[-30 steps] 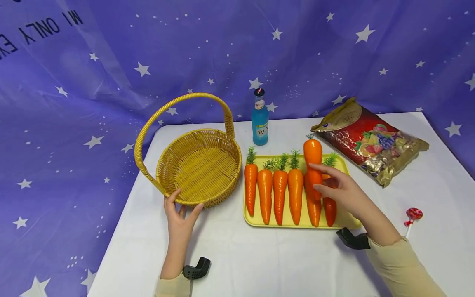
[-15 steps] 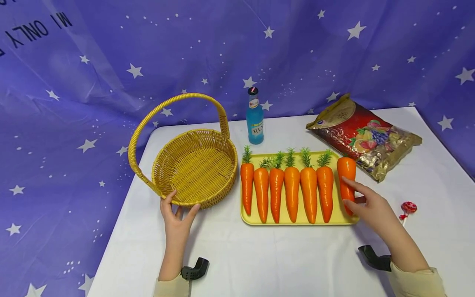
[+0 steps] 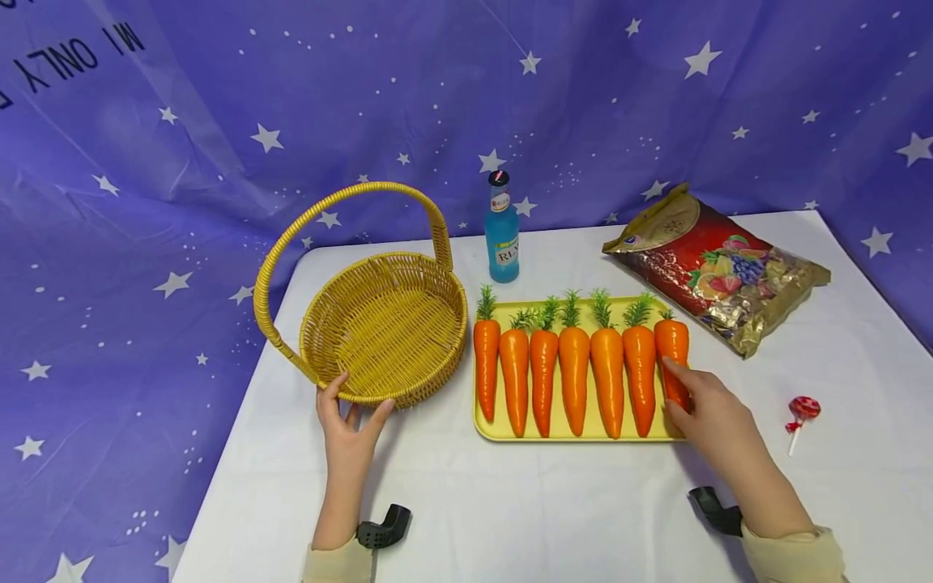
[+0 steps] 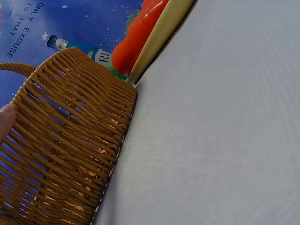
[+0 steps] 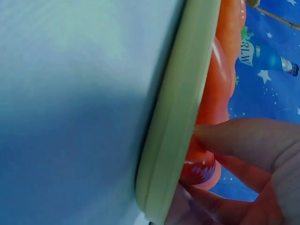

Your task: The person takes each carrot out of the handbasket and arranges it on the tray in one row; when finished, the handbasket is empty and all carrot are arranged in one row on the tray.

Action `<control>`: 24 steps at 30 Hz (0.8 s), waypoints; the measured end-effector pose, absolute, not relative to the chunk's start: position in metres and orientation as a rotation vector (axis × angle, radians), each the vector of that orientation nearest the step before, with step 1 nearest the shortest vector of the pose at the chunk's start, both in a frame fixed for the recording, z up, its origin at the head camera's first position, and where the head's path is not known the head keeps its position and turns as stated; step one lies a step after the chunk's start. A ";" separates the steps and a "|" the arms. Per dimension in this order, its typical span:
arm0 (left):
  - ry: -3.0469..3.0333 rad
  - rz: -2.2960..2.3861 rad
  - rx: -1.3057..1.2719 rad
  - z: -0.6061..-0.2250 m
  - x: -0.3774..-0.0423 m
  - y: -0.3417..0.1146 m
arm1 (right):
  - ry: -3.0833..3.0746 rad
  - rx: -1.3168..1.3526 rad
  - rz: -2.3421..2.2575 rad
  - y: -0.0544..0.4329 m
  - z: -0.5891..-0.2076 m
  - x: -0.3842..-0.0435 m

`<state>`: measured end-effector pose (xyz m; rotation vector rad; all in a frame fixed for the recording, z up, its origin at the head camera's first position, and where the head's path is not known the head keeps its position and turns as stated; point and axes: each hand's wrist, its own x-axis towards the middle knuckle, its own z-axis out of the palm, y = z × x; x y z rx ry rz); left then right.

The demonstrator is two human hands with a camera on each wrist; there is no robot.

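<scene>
A yellow wicker basket (image 3: 394,344) with a tall arched handle stands at the left of the table. My left hand (image 3: 350,437) grips its near rim, the thumb and fingers spread along it; the left wrist view shows a fingertip against the woven wall (image 4: 65,136). Several orange carrots (image 3: 574,380) with green tops lie side by side on a yellow tray (image 3: 583,439). At the row's right end, my right hand (image 3: 717,421) holds one carrot (image 3: 672,340) between thumb and fingers, low over the tray. The right wrist view shows the thumb right at the tray's rim (image 5: 173,122).
Behind the tray stands a blue bottle (image 3: 502,235) with a dark cap. A red and gold candy bag (image 3: 717,271) lies at the back right, its corner close to the tray. Right of my right hand lies a red lollipop (image 3: 804,407). A purple starry cloth (image 3: 437,97) hangs behind the table.
My right hand has moved right from above the row with the carrot, then lowered it at the tray's right end, beside the others. The left hand stays on the basket rim.
</scene>
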<state>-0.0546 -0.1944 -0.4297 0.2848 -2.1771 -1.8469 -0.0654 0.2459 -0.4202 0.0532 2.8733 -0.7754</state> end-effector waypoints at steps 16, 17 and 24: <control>-2.183 -1.873 0.283 -0.430 -0.057 -0.191 | 2.949 0.070 -0.618 0.242 -0.413 -0.064; -2.185 -1.876 0.283 -0.430 -0.057 -0.192 | 2.968 0.072 -0.617 0.243 -0.411 -0.065; -2.145 -1.783 0.316 -0.431 -0.053 -0.200 | 3.241 0.032 -0.763 0.239 -0.396 -0.068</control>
